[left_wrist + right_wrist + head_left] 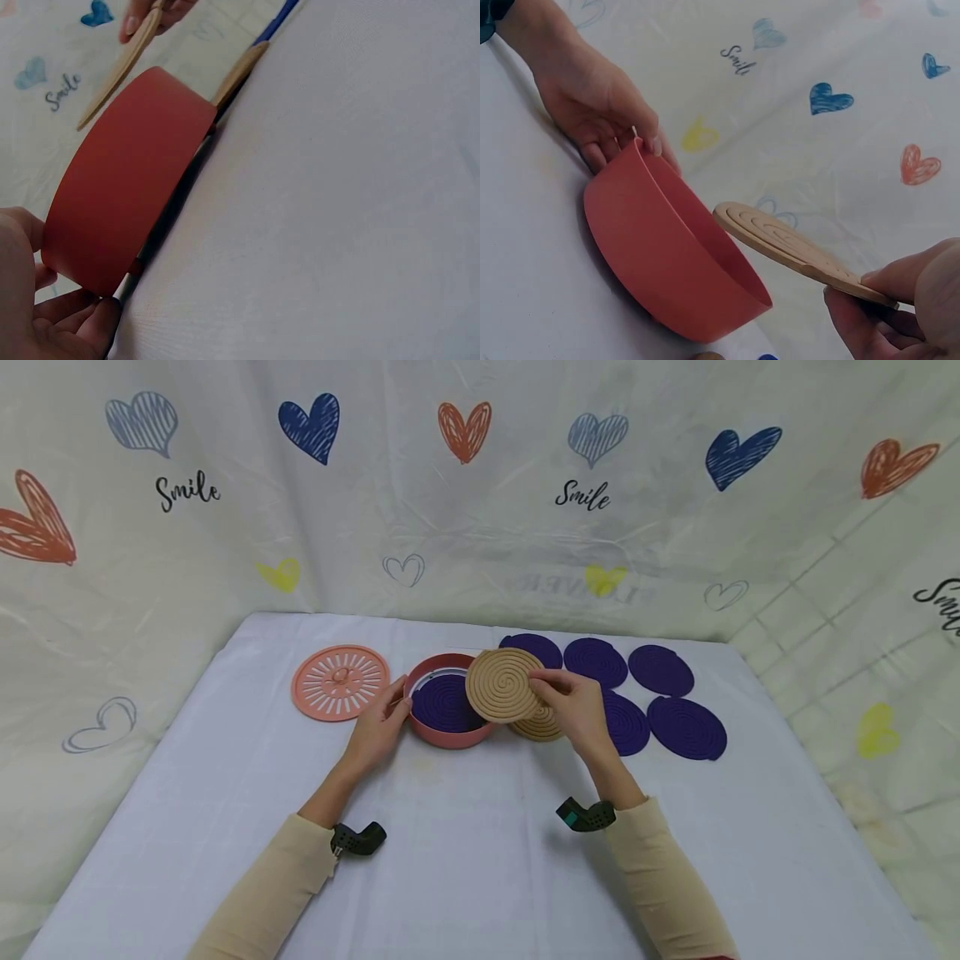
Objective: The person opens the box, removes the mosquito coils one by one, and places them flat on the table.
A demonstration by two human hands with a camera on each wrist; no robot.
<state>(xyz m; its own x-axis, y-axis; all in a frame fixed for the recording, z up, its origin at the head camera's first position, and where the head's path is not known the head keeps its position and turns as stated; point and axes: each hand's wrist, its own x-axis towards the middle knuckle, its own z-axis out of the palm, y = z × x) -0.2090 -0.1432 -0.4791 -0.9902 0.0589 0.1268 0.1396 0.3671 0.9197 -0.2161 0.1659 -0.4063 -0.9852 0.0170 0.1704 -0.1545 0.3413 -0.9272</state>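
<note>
My left hand [380, 727] grips the left side of a round coral mosquito coil holder [450, 742], thumb at the rim. Inside the holder lies a purple mosquito coil [447, 703]. With thumb and fingers, my right hand [576, 708] pinches the edge of a tan mosquito coil [502, 687], held tilted above the holder's right side. In the right wrist view this tan coil [787, 244] is clear of the holder's rim [697, 206]. Another tan coil [542, 727] lies beneath it on the table, partly hidden.
A slotted coral lid [341, 675] with a small knob lies left of the holder. Several purple coils [662, 671] are laid in rows at the right on the white-covered table [465, 843]. A white curtain [465, 510] printed with hearts hangs behind.
</note>
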